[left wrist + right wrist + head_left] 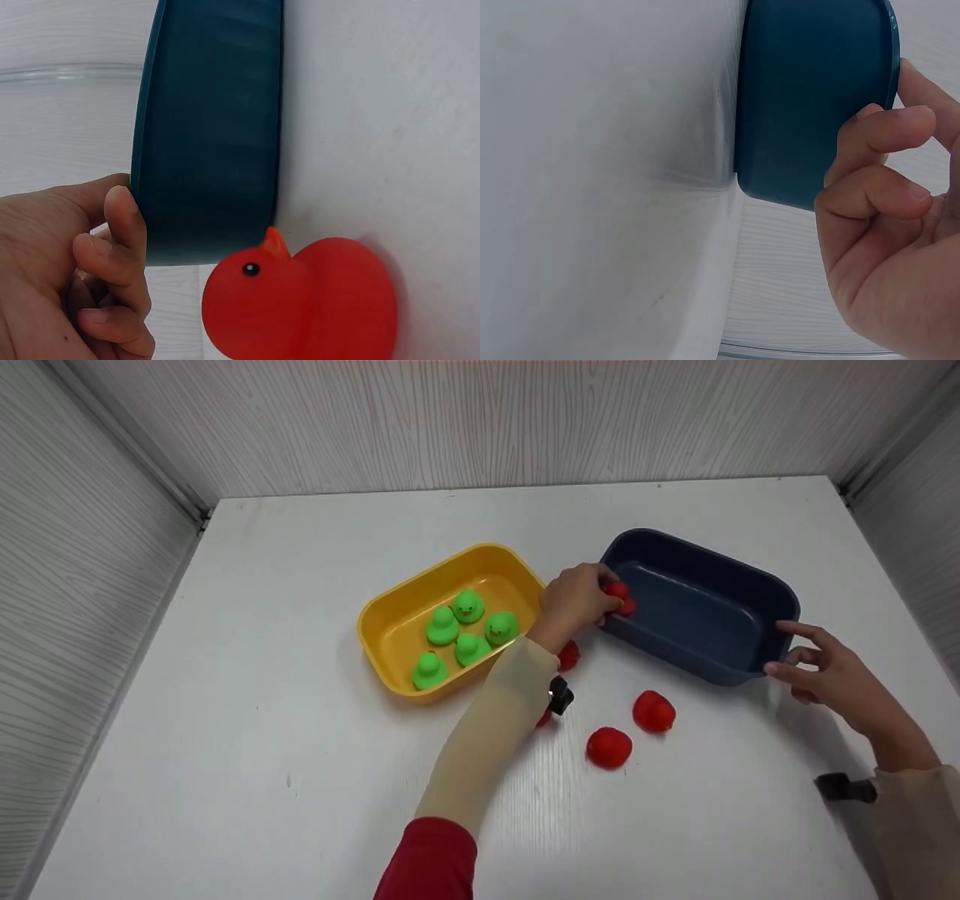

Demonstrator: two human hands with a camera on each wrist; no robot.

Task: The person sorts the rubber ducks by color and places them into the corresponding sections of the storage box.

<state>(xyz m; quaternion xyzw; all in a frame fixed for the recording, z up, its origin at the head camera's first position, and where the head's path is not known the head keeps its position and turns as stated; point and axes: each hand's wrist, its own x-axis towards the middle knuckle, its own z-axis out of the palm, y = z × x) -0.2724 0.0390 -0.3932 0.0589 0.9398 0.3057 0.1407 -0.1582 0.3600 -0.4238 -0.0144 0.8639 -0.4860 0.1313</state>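
In the left hand (576, 594) is a red duck (618, 589).

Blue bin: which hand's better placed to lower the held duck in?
Likely the left hand: it pinches the red duck at one end of the bin; the right hand is at the other.

The person wears, on the left side, a deep red sleeve (431, 859) with a neat, curved edge; from under it runs a smooth, close-fitting beige cover (487, 735), faintly creased towards its far end; a small, angular black device (560, 695) with a bright glint juts from its side. On the right side is a similar pale beige sleeve (919, 825); a blocky black attachment (846, 787) protrudes by its end; the left hand (576, 596) and right hand (832, 675) are bare, the fingers (124, 214) short-nailed.
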